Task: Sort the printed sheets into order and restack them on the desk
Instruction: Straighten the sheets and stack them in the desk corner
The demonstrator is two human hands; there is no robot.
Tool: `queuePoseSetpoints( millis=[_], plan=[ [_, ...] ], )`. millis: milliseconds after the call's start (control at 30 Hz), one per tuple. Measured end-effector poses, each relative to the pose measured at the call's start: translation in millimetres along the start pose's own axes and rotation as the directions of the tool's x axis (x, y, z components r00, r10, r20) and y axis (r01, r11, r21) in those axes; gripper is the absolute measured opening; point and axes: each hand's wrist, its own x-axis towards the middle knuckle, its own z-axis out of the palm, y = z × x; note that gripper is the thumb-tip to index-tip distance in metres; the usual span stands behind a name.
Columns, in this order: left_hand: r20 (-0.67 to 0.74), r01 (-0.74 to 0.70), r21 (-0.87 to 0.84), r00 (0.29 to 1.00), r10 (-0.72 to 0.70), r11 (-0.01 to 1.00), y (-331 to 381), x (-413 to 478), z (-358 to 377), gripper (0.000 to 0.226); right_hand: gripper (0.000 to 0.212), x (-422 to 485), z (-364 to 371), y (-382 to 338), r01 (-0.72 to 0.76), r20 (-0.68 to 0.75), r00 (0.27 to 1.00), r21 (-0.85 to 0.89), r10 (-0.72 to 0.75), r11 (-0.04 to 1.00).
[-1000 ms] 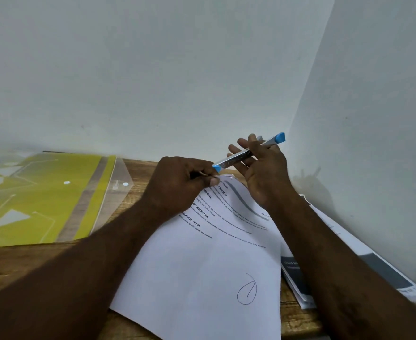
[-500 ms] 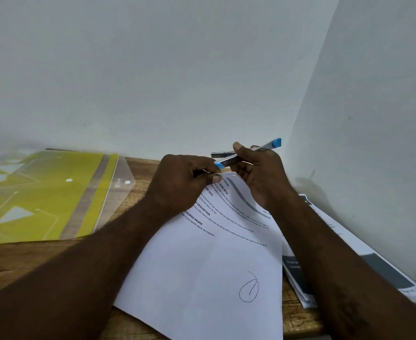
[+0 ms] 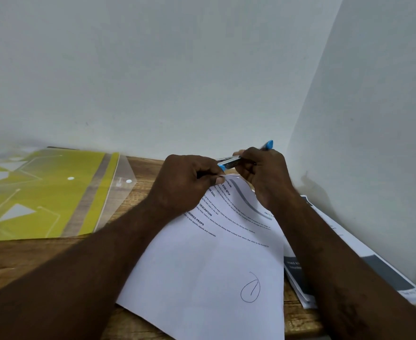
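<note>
The top sheet (image 3: 214, 266) lies skewed on the desk (image 3: 18, 261). Its long axis runs from the near edge, where a circled pen mark sits, away toward the far wall, leaning slightly right. Its far corner ends right between the two hands, and the coming move turns on that corner.

The left hand (image 3: 187, 182) is curled, with thumb and forefinger pinching the corner and lifting it a little off the desk. The right hand (image 3: 266, 175) is just beside it to the right. Its fingers are closed around a slim tool (image 3: 229, 163) with blue ends. Whether this is a pen or a small stapler cannot be told. The tool points left and slightly near, and its blue tip sits just above the pinched corner, almost touching the left fingers.

Both hands are equally close to the corner. The left already has the paper, so it looks the likelier one to steady or turn it while the right brings the tool to it.

The rest of the printed sheets sit in a stack (image 3: 297, 273) to the right. They are partly under the top sheet and the right forearm, close against the side wall. A yellow plastic folder (image 3: 42, 192) lies well apart on the far left of the desk.

Judging by this layout, the sorting is only partway done.
</note>
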Motion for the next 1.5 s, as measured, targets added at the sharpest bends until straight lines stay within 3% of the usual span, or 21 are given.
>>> queuePoseSetpoints(
  millis=[100,233,400,500,667,733,833,933,1000,1067,1133,1200,1267,1367,1433,1500],
  plan=[
    [-0.005,-0.001,0.013,1.000,0.001,1.000,0,0,0,0.014,0.015,-6,4,-3,-0.090,0.051,0.994,-0.084,0.095,0.992],
    [0.003,0.012,0.014,1.000,-0.012,1.000,0,1,-2,0.015,0.008,-6,5,0,-0.012,0.149,0.988,-0.160,0.036,0.987],
    [0.009,0.007,-0.005,1.000,-0.007,1.000,-2,1,-2,0.013,0.039,-6,-1,1,0.186,0.413,0.910,-0.362,-0.022,0.913],
    [-0.003,0.001,-0.008,1.000,-0.001,1.000,-3,2,-1,0.011,0.036,-5,-6,-1,0.316,0.531,0.846,-0.418,-0.053,0.852],
    [-0.009,0.007,0.003,1.000,-0.007,1.000,-4,2,0,0.012,0.062,-2,-16,-7,0.373,0.583,0.809,-0.408,-0.076,0.833],
    [0.005,-0.007,0.043,1.000,0.007,0.999,-4,1,0,0.012,0.059,0,-20,-8,0.381,0.604,0.795,-0.430,-0.053,0.818],
    [0.019,-0.008,0.090,1.000,0.006,0.996,-3,1,1,0.015,0.039,4,-24,-6,0.399,0.604,0.795,-0.468,-0.044,0.789],
    [0.002,0.021,0.084,1.000,-0.021,0.996,-2,1,0,0.014,0.054,6,-23,-4,0.430,0.553,0.827,-0.510,-0.099,0.745],
    [-0.041,0.095,0.050,0.995,-0.093,0.994,-2,3,-3,0.006,0.045,9,-21,-4,0.394,0.475,0.866,-0.456,-0.156,0.798],
    [-0.080,0.195,-0.010,0.978,-0.195,0.981,-1,4,-5,0.006,0.025,11,-19,-8,0.294,0.359,0.914,-0.266,-0.189,0.918],
    [-0.084,0.242,-0.040,0.966,-0.245,0.969,-2,4,-5,0.006,0.018,12,-22,-13,0.071,0.248,0.965,0.072,-0.087,0.995],
    [-0.086,0.265,-0.067,0.959,-0.270,0.962,-2,3,-5,0.004,0.020,16,-28,-15,-0.124,0.248,0.968,0.374,0.030,0.919],
    [-0.095,0.279,-0.091,0.953,-0.287,0.956,-2,3,-5,0.004,0.022,20,-33,-14,-0.188,0.277,0.959,0.477,0.056,0.859],
    [-0.090,0.290,-0.099,0.950,-0.299,0.952,-2,3,-5,0.004,0.032,18,-31,-11,-0.125,0.287,0.958,0.362,0.017,0.924],
    [-0.088,0.289,-0.099,0.951,-0.297,0.952,-3,3,-6,0.004,0.031,16,-28,-10,0.020,0.236,0.970,0.165,-0.059,0.986],
    [-0.094,0.286,-0.104,0.951,-0.296,0.953,-4,4,-6,0.007,0.032,11,-24,-9,0.204,0.234,0.956,-0.091,-0.178,0.975]
  ],
)
